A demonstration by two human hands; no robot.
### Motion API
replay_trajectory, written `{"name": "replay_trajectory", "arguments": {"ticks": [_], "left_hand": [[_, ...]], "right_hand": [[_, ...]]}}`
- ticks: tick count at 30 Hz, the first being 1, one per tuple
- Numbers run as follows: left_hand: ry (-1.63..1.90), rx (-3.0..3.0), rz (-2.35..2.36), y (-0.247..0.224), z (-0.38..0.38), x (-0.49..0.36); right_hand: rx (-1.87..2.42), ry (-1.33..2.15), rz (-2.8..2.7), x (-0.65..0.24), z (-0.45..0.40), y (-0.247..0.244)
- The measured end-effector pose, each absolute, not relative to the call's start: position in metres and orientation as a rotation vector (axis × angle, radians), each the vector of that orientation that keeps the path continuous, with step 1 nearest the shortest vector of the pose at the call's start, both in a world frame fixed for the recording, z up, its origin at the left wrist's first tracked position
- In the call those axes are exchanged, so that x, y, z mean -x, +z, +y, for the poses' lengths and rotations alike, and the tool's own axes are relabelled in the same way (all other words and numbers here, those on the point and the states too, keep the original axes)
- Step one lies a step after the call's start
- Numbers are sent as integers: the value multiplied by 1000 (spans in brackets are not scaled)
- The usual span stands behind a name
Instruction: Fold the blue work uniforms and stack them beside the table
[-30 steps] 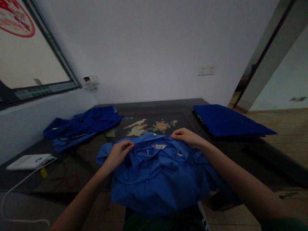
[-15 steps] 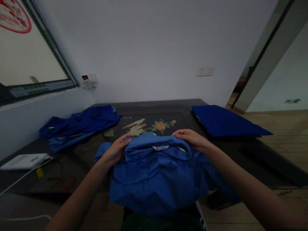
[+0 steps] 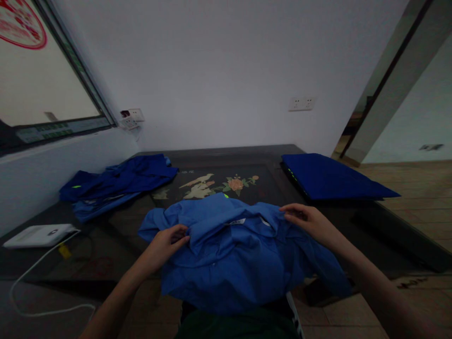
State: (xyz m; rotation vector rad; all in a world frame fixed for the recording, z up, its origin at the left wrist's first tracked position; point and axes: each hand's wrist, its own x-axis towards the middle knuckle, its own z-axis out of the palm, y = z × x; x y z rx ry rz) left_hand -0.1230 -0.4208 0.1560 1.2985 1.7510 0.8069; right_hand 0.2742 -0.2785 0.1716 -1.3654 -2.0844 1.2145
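A light-blue long-sleeved work shirt (image 3: 233,263) lies rumpled across the table's front edge and my lap, its collar towards the table. Part of a white label shows inside the neck. At the collar's left side, my left hand (image 3: 165,245) is closed, with thumb and forefinger on the cloth. My right hand (image 3: 309,221) has its fingertips pinched at the right shoulder, the other fingers curled under. One sleeve bunches at the left; the other hangs down at the right beneath my right forearm.
A dark table (image 3: 226,157) with a bird-and-flower picture stands against the wall. Crumpled blue garments (image 3: 123,179) lie at the left, a flat dark-blue folded stack (image 3: 335,179) at the right. A white power bank (image 3: 38,235) with a white cable (image 3: 26,268) sits near left.
My left hand has come down and slightly left along the collar. My right hand has shifted right from the collar to the shoulder. The raised collar has sunk and folded over, partly covering the label.
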Motion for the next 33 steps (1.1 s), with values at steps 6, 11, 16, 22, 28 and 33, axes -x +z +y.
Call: {"name": "replay_trajectory", "arguments": {"ticks": [6,11,16,22,28,33], "left_hand": [[762,-1284,1624,151,-416,121],[999,-1056,1419,158,-416,113],[1272,-754,1207,170,-415,98],[1350,-732,1135,173,-403,74],[1390,-702,1057,165,-397,68],[1338,-734,1056,154,-403,60]], "right_hand": [[1423,1144,-2164,-258,-277,153],[1322,1668,-1697,-256,-280,155],[1180,1908,-1211,-259,-289,167],[1117,1839,-1084,-248,-298,168],[995,1925,-914,-245,-302,163],[874,1985,-916,-235,-312,155]]}}
